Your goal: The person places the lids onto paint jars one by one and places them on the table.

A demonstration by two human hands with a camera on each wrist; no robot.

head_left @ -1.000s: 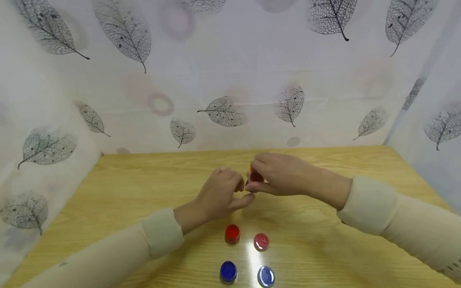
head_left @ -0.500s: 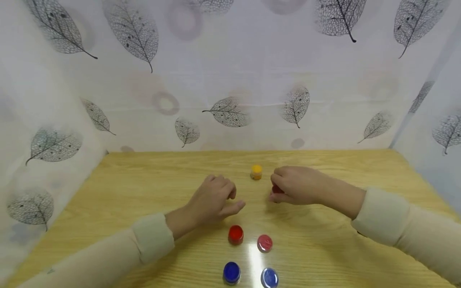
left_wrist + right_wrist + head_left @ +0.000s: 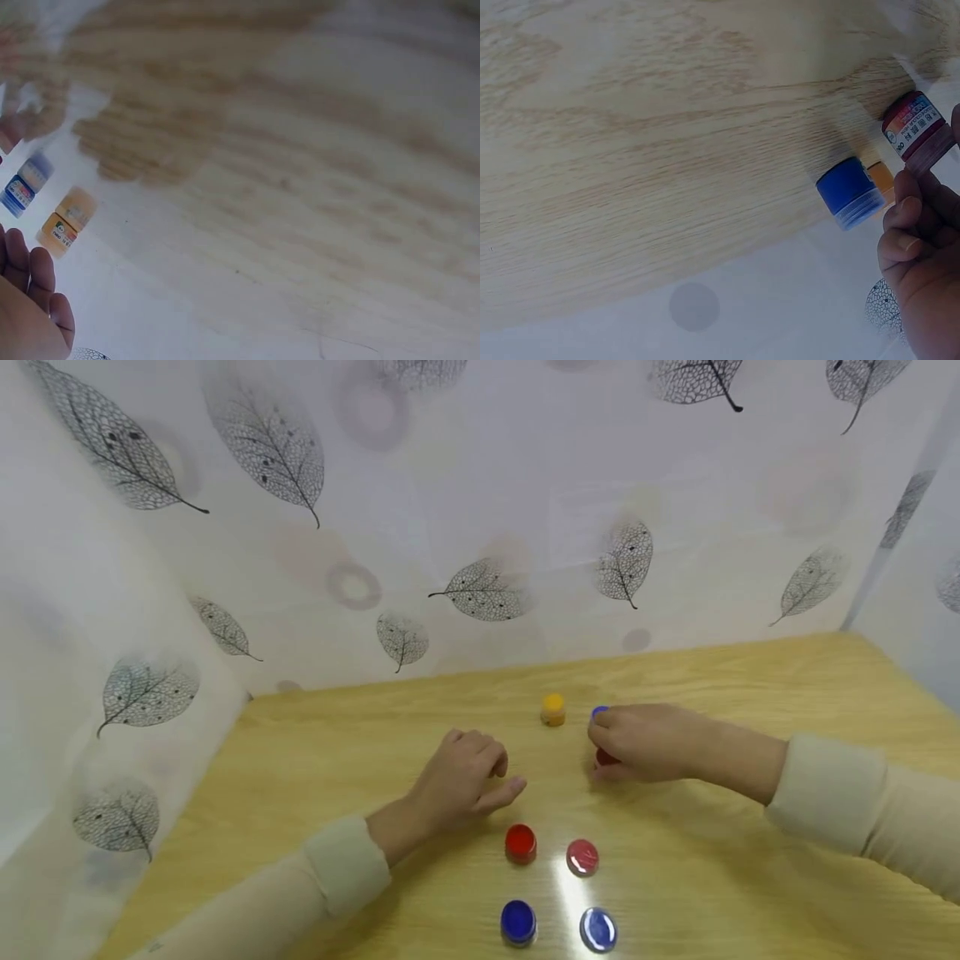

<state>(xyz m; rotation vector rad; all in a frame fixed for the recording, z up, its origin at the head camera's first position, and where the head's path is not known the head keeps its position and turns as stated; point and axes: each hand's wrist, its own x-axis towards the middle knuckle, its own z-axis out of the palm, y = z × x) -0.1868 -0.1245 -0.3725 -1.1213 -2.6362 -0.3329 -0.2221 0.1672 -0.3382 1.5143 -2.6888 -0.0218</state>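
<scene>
My right hand (image 3: pixel 652 743) pinches a small dark red paint jar (image 3: pixel 916 131) between thumb and fingers, tilted, with its printed label showing in the right wrist view. Just beyond that hand is a blue paint jar (image 3: pixel 850 193), mostly covered by the knuckles in the head view. A yellow-orange paint jar (image 3: pixel 553 710) stands to its left. My left hand (image 3: pixel 468 772) holds nothing; its fingers are loosely bent and the thumb points right. Below it on the table is a red paint jar (image 3: pixel 521 843).
Nearer the front sits a dark blue jar (image 3: pixel 518 922). A flat red lid (image 3: pixel 582 857) and a flat blue lid (image 3: pixel 598 930) lie right of the two front jars. Leaf-patterned cloth (image 3: pixel 480 510) walls off the back and sides of the wooden table (image 3: pixel 337 727).
My right hand has carried the dark red jar rightward, away from my left hand, which drew back slightly. The yellow-orange and blue jars have come into sight behind. The head view has tilted.
</scene>
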